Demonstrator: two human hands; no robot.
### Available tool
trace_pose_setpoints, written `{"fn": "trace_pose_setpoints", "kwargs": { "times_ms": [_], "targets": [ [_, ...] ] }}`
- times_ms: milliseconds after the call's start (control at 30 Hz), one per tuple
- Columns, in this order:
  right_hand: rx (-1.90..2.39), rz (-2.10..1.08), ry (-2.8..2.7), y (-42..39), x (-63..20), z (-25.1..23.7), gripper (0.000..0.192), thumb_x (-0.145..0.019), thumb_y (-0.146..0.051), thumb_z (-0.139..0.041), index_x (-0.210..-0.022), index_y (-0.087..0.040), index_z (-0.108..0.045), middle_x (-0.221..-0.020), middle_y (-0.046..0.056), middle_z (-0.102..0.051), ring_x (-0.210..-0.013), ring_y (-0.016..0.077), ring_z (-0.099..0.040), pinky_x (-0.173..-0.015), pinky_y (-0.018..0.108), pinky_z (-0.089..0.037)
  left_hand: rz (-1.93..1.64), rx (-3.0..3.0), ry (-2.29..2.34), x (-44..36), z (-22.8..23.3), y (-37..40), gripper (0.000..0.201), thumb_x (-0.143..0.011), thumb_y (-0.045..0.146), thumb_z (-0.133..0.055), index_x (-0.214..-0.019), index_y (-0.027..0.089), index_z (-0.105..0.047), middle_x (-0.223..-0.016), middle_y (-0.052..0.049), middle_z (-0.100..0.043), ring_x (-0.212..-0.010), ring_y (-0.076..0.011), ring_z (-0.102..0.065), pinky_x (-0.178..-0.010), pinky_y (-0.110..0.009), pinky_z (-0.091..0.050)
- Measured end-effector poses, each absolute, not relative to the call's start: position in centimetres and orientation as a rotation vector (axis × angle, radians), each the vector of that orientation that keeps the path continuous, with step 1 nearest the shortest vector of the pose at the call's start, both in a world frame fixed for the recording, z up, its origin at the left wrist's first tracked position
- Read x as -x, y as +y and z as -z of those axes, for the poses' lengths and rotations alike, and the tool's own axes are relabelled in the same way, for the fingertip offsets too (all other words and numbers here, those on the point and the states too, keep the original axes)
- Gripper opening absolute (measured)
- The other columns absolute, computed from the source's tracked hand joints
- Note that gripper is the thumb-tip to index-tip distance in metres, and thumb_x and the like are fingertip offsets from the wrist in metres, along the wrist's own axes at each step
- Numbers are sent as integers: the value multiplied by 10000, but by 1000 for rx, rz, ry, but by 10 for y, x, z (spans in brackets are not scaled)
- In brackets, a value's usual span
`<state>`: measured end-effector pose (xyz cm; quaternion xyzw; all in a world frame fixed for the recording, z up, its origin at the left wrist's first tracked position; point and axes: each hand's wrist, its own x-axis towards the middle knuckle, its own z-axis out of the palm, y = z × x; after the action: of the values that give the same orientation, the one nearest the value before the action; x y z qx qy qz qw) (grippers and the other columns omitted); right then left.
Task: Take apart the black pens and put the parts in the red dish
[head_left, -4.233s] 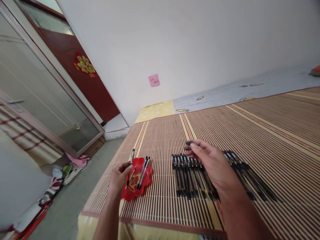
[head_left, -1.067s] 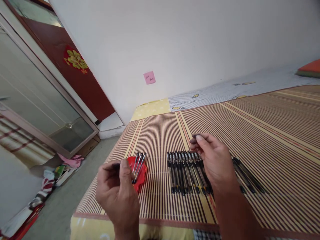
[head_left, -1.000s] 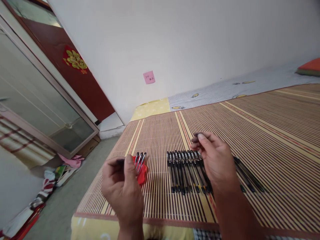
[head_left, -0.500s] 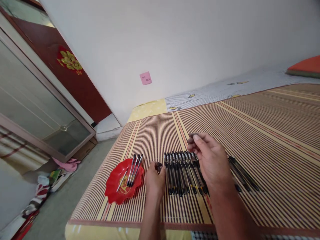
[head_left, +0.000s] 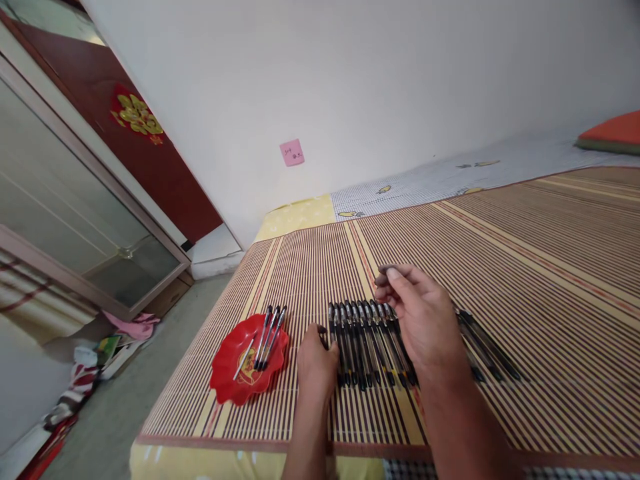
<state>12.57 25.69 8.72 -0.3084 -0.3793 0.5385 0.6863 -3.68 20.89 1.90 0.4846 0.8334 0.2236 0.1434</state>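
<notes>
By the row of pens (head_left: 358, 343) is the left hand (head_left: 318, 360), its grip unclear, while the right hand (head_left: 427, 320) is pinched together.

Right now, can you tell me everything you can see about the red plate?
The plate is shiny red and looks like plastic, with a wavy rim and a gold picture in the middle, partly covered. It sits right way up on the striped mat, left of the row of pens. Three other pens lean in it, their tops past the far rim, beside a thin white stick. Neither of the hands touches it.
</notes>
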Motion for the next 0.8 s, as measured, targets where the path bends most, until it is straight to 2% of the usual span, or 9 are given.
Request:
{"fn": "trace_pose_setpoints", "kwargs": {
  "times_ms": [233, 433, 667, 800],
  "targets": [
    [704, -1194, -875, 257, -128, -88, 147, -858, -362, -680, -873, -216, -681, -825, 17, -669, -673, 139, -621, -637, 301, -542, -512, -1446, 2495, 37, -18, 207, 274, -809, 136, -635, -1069, 164, -556, -1088, -143, -694, -987, -261, -667, -780, -311, -429],
    [711, -1194, -858, 257, -128, -90, 132, -842, -338, -677, -856, -207, -679, -809, 23, -672, -669, 145, -625, -625, 304, -532, -553, -1406, 2520, 41, -18, 205, 281, -761, 83, -627, -1024, 141, -544, -975, -164, -702, -920, -310, -674, -740, -347, -437],
    [668, -1226, -830, 257, -129, -89, 130, -844, -338, -701, -847, -209, -692, -790, 6, -665, -657, 124, -612, -618, 275, -523, -745, -1366, 2491, 38, -20, 208, 64, -862, 139, -577, -909, 171, -546, -839, -68, -670, -772, -201, -652, -666, -271, -427],
    [671, -1227, -823, 257, -129, -89, 128, -846, -334, -702, -855, -206, -692, -804, 10, -668, -669, 124, -619, -627, 273, -528, -752, -1374, 2448, 35, -14, 210, 112, -859, 194, -652, -904, 169, -552, -866, -73, -675, -794, -203, -652, -654, -266, -413]
  ]
}}
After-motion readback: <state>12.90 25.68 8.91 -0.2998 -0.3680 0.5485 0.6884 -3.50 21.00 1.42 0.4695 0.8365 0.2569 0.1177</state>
